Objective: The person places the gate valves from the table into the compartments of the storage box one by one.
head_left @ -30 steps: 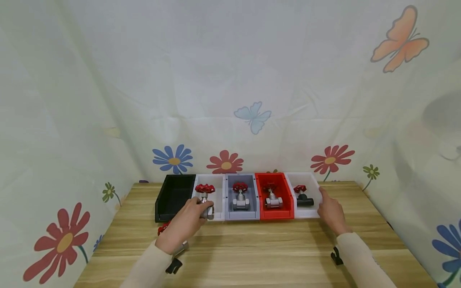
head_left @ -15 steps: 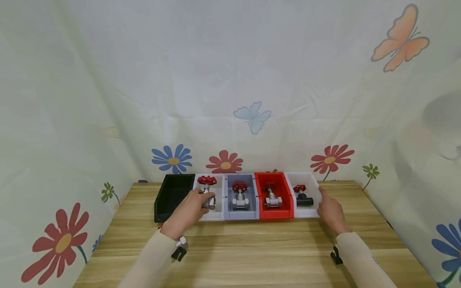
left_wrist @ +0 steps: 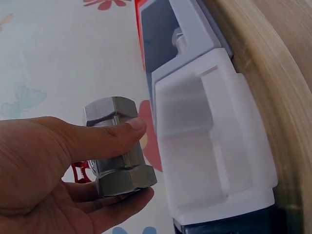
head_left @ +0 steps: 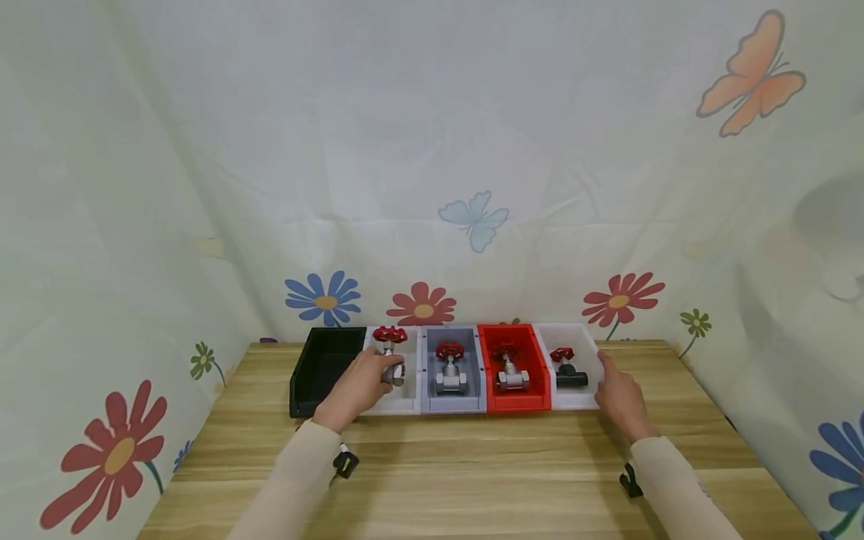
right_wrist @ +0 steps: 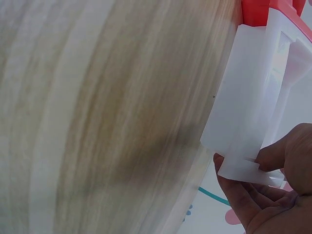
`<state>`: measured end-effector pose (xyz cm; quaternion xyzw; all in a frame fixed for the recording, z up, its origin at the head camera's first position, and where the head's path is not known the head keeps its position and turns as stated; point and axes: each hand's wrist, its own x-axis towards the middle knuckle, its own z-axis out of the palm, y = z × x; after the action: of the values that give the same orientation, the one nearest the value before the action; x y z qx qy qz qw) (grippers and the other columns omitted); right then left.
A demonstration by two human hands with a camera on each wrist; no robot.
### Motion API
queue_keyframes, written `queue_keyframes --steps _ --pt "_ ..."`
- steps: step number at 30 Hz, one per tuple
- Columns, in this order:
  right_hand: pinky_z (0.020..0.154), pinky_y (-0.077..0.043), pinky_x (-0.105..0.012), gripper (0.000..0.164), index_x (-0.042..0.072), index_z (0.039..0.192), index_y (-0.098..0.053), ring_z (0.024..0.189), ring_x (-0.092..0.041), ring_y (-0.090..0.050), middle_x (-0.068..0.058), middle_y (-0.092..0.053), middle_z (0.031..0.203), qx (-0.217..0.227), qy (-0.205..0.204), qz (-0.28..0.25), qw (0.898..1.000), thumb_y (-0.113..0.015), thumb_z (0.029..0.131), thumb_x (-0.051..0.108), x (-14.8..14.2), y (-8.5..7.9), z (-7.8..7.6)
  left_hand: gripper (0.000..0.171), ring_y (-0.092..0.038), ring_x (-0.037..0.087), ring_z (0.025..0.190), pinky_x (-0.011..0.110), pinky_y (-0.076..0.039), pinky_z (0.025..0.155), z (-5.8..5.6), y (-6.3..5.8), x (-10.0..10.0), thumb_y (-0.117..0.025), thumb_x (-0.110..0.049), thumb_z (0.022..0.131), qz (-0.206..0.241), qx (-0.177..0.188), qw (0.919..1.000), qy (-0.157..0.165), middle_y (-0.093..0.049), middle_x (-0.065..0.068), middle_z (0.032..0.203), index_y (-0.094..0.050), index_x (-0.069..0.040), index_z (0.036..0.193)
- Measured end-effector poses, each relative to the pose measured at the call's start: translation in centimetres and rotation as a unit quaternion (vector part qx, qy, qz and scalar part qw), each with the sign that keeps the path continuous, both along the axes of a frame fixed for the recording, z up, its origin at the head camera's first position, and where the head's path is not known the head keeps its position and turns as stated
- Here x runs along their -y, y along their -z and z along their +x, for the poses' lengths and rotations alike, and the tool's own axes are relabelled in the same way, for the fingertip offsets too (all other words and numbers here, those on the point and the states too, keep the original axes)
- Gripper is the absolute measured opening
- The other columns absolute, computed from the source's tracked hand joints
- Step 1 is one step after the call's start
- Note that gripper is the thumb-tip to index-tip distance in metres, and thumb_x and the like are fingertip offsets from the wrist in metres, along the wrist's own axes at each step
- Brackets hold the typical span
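My left hand (head_left: 361, 381) grips a steel gate valve (left_wrist: 116, 109) by its body, thumb on one side and fingers on the other. Its red handwheel (head_left: 389, 334) points up and away, and the valve is held over the second bin from the left, a white one (left_wrist: 190, 165). That bin's inside is bare in the left wrist view. At the far right end of the row, my right hand (head_left: 617, 394) pinches the side wall of another white bin (right_wrist: 239, 92) between thumb and fingers. A black valve with a red handwheel (head_left: 570, 373) lies in it.
A grey bin (head_left: 430, 403) and a red bin (head_left: 520, 402) between the white ones each hold a steel valve. The black bin (head_left: 327, 367) at the left end holds nothing visible. Under my left forearm, another valve is mostly hidden on the wooden table (head_left: 486, 472).
My left hand has moved forward and slightly right with the gate valve, farther over the white bin. Its forearm now covers more of the valve on the table. The right hand has stayed put.
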<state>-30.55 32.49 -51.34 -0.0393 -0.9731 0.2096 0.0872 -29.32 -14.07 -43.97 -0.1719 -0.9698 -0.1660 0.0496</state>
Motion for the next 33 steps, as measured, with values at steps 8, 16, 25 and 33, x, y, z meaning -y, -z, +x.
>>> queue_keyframes --steps 8,16,25,33 --pt "0.066 -0.052 -0.047 0.063 -0.003 0.147 -0.032 0.067 -0.028 -0.057 -0.034 -0.066 0.102 0.004 0.005 0.003 1.000 -0.057 0.090 -0.002 0.0 0.1 0.0 0.049 -0.053 0.020 0.089 0.039 -0.055 0.087 -1.6 1.6 -0.5 -0.080 -0.003 0.078 0.016 0.006 0.9998 -0.012 -0.065 0.011 0.104 -0.070 -0.016 0.124" --pt "0.066 -0.051 -0.052 0.063 -0.003 0.146 -0.034 0.069 -0.034 -0.062 -0.036 -0.065 0.100 -0.012 -0.003 0.010 1.000 -0.057 0.088 -0.002 -0.1 0.3 -0.1 0.047 -0.052 0.023 0.091 0.041 -0.054 0.087 -2.6 2.6 -0.9 -0.077 0.001 0.076 0.023 -0.004 0.9995 -0.021 -0.065 0.011 0.104 -0.071 -0.013 0.121" --pt "0.062 -0.049 -0.049 0.063 -0.004 0.145 -0.034 0.062 -0.028 -0.056 -0.029 -0.067 0.088 -0.021 -0.006 0.013 1.000 -0.058 0.087 -0.003 -0.2 0.4 -0.1 0.046 -0.053 0.024 0.093 0.043 -0.053 0.086 -3.4 3.3 -1.7 -0.068 0.006 0.080 0.032 0.014 0.9981 -0.051 -0.064 0.012 0.110 -0.070 -0.015 0.120" --pt "0.063 -0.050 -0.048 0.064 -0.004 0.145 -0.034 0.063 -0.027 -0.055 -0.029 -0.067 0.089 -0.012 -0.003 0.011 1.000 -0.059 0.087 -0.003 0.0 0.2 -0.1 0.042 -0.057 0.027 0.101 0.046 -0.052 0.092 -4.0 4.4 -1.8 -0.067 0.007 0.079 0.045 0.012 0.9982 -0.038 -0.068 0.013 0.110 -0.073 -0.012 0.116"
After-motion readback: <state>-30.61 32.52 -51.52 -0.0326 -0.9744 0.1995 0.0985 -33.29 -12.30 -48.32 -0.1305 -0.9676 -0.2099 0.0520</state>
